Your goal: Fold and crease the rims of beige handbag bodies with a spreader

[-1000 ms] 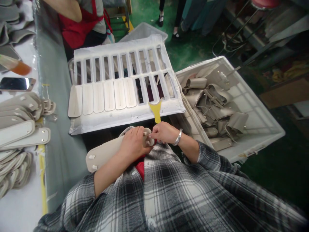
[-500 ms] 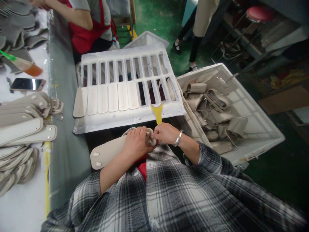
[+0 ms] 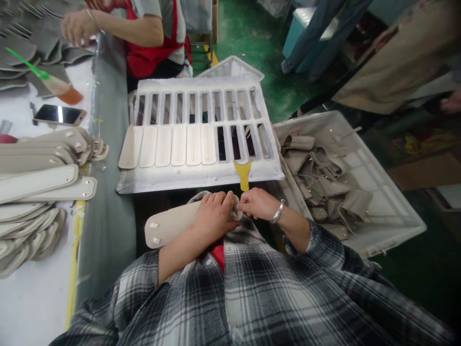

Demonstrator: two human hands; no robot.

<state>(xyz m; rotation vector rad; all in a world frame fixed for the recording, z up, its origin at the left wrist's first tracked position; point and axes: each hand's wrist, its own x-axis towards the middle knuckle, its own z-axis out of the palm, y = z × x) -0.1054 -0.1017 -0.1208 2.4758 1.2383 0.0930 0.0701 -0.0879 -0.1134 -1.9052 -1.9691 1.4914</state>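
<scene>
In my lap lies a long beige leather-like strip (image 3: 172,222) with a rounded end and two small pale tabs on its face. My left hand (image 3: 218,214) wraps over it and presses on its right part. At the curled far end of the strip my right hand (image 3: 258,203), a silver bracelet at its wrist, is closed with fingertips pinched against the edge. What exactly those fingertips hold is hidden. Just beyond my right hand, a yellow forked tool (image 3: 243,174) overlaps the front edge of a white slotted rack (image 3: 201,179).
Beige strips (image 3: 187,146) lie in the rack's front row. A white crate (image 3: 391,197) at right holds folded beige pieces (image 3: 326,178). On the left table are stacked strips (image 3: 46,185), a phone (image 3: 59,114) and a glue bottle (image 3: 59,88). A co-worker's hand (image 3: 79,28) is beyond.
The view has shifted, moving the scene slightly right. Both hands stay on the strip. The co-worker's hand at upper left has moved, and a person in a beige garment now stands nearer at right.
</scene>
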